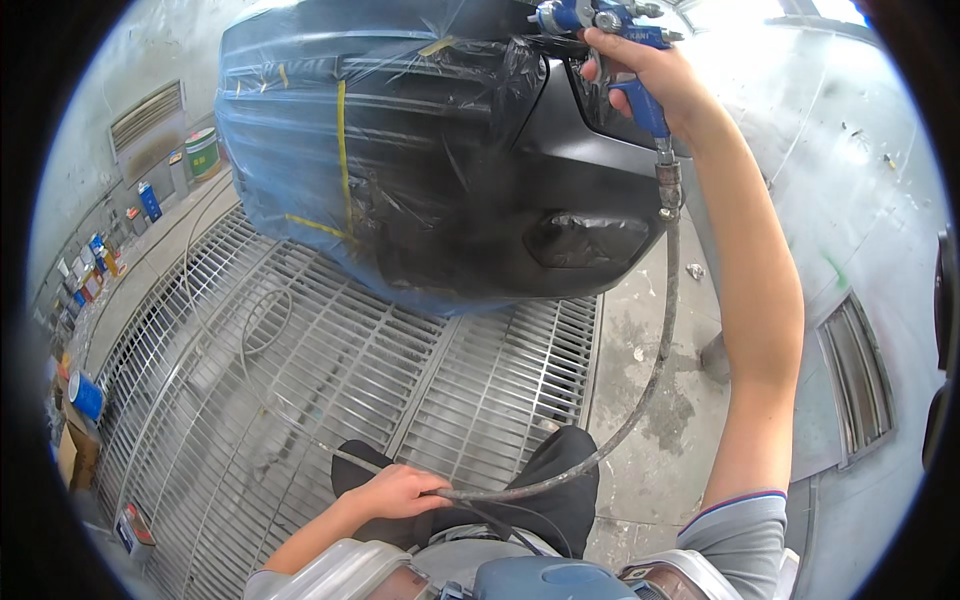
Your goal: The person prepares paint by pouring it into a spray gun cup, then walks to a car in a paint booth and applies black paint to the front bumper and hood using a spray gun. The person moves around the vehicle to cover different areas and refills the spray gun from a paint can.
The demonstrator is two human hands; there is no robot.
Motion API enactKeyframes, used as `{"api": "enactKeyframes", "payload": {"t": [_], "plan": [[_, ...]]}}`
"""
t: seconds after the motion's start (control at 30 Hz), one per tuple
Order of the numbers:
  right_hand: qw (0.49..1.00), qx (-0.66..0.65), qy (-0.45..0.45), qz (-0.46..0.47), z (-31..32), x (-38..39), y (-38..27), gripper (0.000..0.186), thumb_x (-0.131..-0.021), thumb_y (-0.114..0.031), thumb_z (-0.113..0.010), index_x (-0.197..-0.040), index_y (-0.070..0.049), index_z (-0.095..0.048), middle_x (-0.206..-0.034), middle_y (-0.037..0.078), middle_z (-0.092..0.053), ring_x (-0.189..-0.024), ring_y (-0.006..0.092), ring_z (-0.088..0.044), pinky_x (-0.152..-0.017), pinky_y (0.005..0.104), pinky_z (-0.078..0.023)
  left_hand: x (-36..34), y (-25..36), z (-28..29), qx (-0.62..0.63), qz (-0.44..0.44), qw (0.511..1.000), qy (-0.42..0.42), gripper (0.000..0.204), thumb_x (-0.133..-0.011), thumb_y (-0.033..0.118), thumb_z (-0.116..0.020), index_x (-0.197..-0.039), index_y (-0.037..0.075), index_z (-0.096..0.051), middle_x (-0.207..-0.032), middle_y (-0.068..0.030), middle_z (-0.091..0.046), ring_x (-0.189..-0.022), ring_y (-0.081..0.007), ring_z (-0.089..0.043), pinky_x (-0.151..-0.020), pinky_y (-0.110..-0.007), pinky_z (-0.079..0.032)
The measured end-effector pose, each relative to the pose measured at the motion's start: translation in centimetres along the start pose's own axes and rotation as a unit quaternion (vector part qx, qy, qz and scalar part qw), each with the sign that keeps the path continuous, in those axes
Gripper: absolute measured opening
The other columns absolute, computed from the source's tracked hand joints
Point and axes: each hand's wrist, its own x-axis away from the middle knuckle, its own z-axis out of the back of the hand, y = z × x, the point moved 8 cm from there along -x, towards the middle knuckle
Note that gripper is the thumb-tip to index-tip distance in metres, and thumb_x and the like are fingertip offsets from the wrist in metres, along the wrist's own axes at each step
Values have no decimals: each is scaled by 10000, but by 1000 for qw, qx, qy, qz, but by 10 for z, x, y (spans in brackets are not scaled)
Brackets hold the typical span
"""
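At the top right, my right hand (660, 80) is wrapped round a blue spray gun (650, 108), with my arm stretched out. The gun's head points left, beside the black corner of a car body (590, 175). From the gun's handle a grey air hose (660, 365) hangs down and curves back towards my lap. There my left hand (402, 490) is closed round the hose, low in front of me. Blue, see-through plastic sheeting (270, 130) covers much of the car, fixed with yellow tape (345, 150). Crinkled film covers a recess (585, 240) low on the bumper.
Metal floor grating (300, 370) lies under the car and me, with loops of hose (245, 345) on it. Cans and bottles (95, 260) line the left wall, near a green tin (202, 153) and a blue can (86, 396). A wall vent (855, 380) is at right.
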Motion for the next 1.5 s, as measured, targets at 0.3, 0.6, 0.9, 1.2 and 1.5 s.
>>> {"api": "enactKeyframes", "payload": {"t": [0.3, 0.6, 0.9, 1.2, 1.5], "plan": [[973, 64, 196, -101, 123, 38, 73, 307, -950, -379, -783, -1079, -105, -728, -805, -3, -706, -510, 52, -551, -433, 211, -431, -5, -13, -9, 23, 20, 999, -25, 367, -1004, 399, -667, -1226, 113, -730, -1033, -135, -765, -934, -388, -713, -795, -456, -568], [953, 92, 251, -142, 148, 72, 111, 334, -936, -388, -791, -998, -63, -743, -799, 11, -702, -521, 102, -590, -480, 267, -480, -14, -21, -21, -16, 29, 999, -37, 420, -1014, 461, -635, -1226, 108, -718, -1020, -153, -758, -958, -400, -709, -813, -482, -567], [991, -72, 88, -71, 2, 60, 58, 303, -948, -349, -806, -1078, -89, -721, -807, 18, -720, -500, 62, -551, -433, 228, -447, 0, -3, -21, -30, 34, 998, -48, 370, -988, 412, -686, -1213, 123, -736, -1068, -109, -773, -938, -365, -721, -764, -455, -574], [991, -108, 30, -74, 3, 55, 87, 299, -985, -318, -759, -1156, -75, -722, -808, 17, -700, -525, 75, -565, -444, 224, -426, -3, 22, -3, -51, 6, 998, 30, 338, -986, 433, -689, -1166, 155, -756, -1033, -77, -784, -889, -330, -737, -722, -430, -584], [982, -57, 113, -141, 128, 75, 165, 271, -960, -337, -787, -1029, -90, -699, -789, 23, -698, -502, 72, -560, -426, 234, -439, -48, 53, -2, -60, -4, 998, 24, 351, -987, 447, -689, -1201, 173, -735, -1006, -71, -777, -871, -322, -736, -720, -430, -582]]}}
